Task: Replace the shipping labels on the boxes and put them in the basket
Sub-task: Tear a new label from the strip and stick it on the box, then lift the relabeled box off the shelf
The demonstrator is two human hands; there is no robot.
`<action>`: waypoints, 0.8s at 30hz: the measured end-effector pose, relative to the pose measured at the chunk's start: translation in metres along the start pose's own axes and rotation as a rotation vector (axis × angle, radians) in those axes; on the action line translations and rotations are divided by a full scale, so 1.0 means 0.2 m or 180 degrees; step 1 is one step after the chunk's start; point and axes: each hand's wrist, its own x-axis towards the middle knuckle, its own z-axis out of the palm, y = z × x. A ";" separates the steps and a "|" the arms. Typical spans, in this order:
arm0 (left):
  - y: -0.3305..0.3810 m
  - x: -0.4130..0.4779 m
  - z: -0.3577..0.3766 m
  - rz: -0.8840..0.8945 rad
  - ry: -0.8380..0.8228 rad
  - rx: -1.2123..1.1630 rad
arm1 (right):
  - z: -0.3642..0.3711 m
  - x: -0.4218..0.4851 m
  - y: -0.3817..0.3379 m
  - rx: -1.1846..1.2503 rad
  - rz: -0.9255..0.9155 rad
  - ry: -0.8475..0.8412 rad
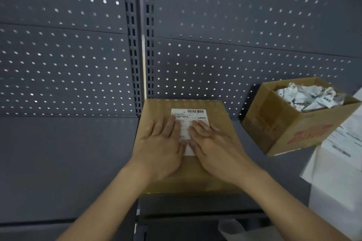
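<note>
A closed brown cardboard box (219, 115) lies on the dark grey shelf, in the middle of the view. A white shipping label (191, 114) with barcodes lies flat on its top. My left hand (162, 146) presses flat on the label's left side, fingers straight. My right hand (213, 146) presses flat on its right side, fingers straight as well. Both hands hide the label's middle and lower part.
An open cardboard box (274, 127) with red print stands at the right, filled with crumpled label paper (307, 97). White sheets and a white box (337, 162) sit at the far right edge. A perforated grey back panel (78, 54) rises behind the shelf (58, 162).
</note>
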 end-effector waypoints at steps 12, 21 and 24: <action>-0.13 -0.03 -0.05 -0.0112 0.0550 -0.1073 | -0.15 -0.08 0.11 0.0993 0.0626 0.0724; -0.25 -0.04 0.01 -0.1372 0.0353 -0.3117 | -0.02 -0.14 0.30 0.2959 0.1721 0.0562; -0.23 -0.05 0.01 -0.1423 0.0487 -0.3259 | 0.00 -0.14 0.29 0.3367 0.1819 0.0700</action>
